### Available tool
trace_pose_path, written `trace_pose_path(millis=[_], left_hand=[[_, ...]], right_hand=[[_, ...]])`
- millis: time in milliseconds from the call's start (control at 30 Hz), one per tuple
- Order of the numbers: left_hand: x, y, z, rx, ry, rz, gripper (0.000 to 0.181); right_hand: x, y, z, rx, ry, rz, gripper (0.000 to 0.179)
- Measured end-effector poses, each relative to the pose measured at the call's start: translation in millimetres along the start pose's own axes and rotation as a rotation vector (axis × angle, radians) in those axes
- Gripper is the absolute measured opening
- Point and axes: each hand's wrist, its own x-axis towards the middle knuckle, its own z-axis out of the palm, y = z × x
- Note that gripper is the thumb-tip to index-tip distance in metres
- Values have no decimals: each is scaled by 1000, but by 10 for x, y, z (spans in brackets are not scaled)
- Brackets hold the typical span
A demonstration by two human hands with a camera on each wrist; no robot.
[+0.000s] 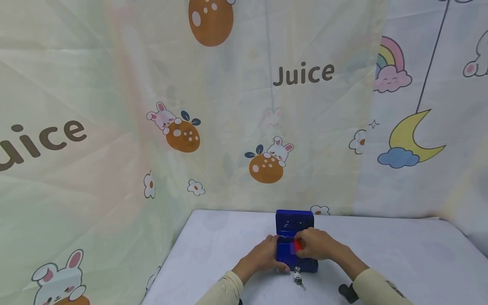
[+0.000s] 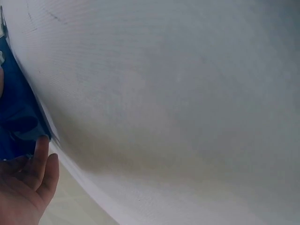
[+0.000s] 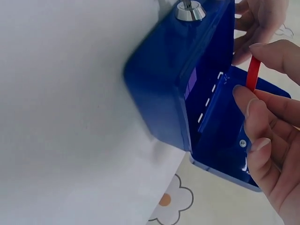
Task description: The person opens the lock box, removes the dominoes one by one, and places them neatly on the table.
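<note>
A blue metal cash box (image 1: 286,256) sits on the table, its lid (image 1: 294,221) swung up at the back. Keys (image 1: 298,277) hang from the lock (image 3: 190,11) on its front. My left hand (image 1: 263,254) grips the box's left side, thumb at the front corner and fingers toward the back; the left wrist view shows fingertips (image 2: 42,140) at the box's corner. Above the box's opening, my right hand (image 1: 314,243) pinches a thin, flat red piece (image 3: 253,73) between thumb and fingers. A purple piece (image 3: 191,84) shows inside the box.
The white-covered table (image 1: 213,245) extends to both sides of the box. A dark object (image 1: 347,293) lies by the right sleeve at the near edge. Printed cloth (image 1: 228,127) hangs close behind the table.
</note>
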Motion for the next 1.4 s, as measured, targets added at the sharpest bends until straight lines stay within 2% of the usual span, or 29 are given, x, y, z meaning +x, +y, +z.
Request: trace_pose_path(millis=[633,1000,1400], left_hand=[[4,21,13,-5,-16,-20,102],[5,20,22,25,0,2,104],[7,18,20,7,1,-14,106]], right_hand=[[-107,160,-81,-31,-2,102,37],[-162,241,-134,-20,-3,115,38],[-212,277,-190,-22,-20,133,41]])
